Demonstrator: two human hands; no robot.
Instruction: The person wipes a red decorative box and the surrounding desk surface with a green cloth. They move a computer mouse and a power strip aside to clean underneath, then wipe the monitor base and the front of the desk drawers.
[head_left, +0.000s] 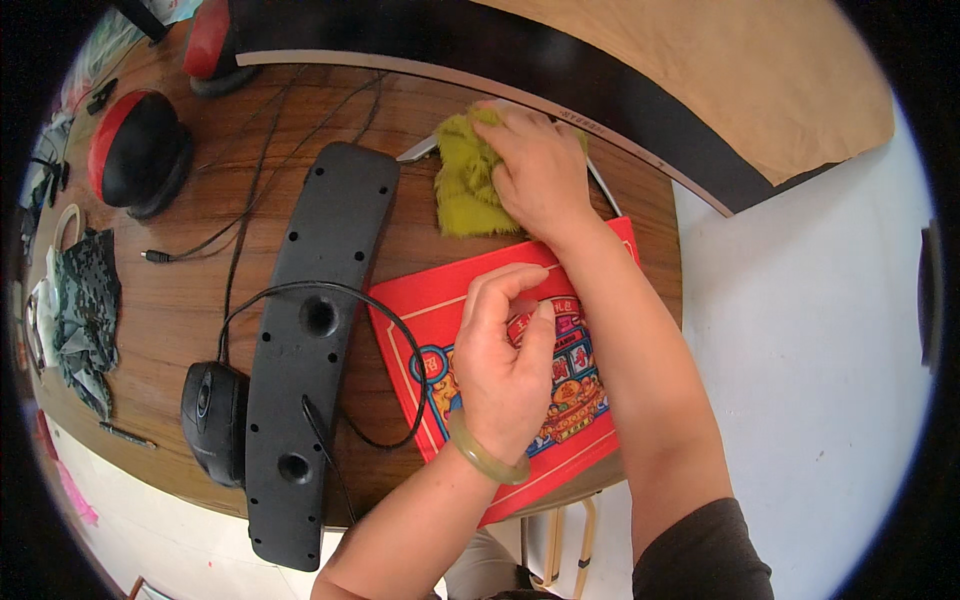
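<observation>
My right hand (536, 169) presses a fuzzy yellow-green cloth (472, 202) onto the wooden desk and the monitor stand's base, just below the monitor's lower edge. Some of the fingertips are hard to see there. Over a red mouse pad (427, 292) with a colourful printed picture hovers my left hand (506, 360), a pale green bangle on its wrist. Its fingers are loosely curled, with a gap between them and the thumb, and nothing shows in it. The silver legs of the monitor stand (604, 187) stick out on both sides of the cloth.
A black keyboard (322, 247) lies upside down left of the pad, a black computer mouse (214, 424) beside it. Cables cross the wooden desk (172, 300). Farther left are red-and-black speakers (139, 150), a camouflage-patterned fabric item (88, 307) and a pen (127, 435). The monitor (480, 67) spans the top.
</observation>
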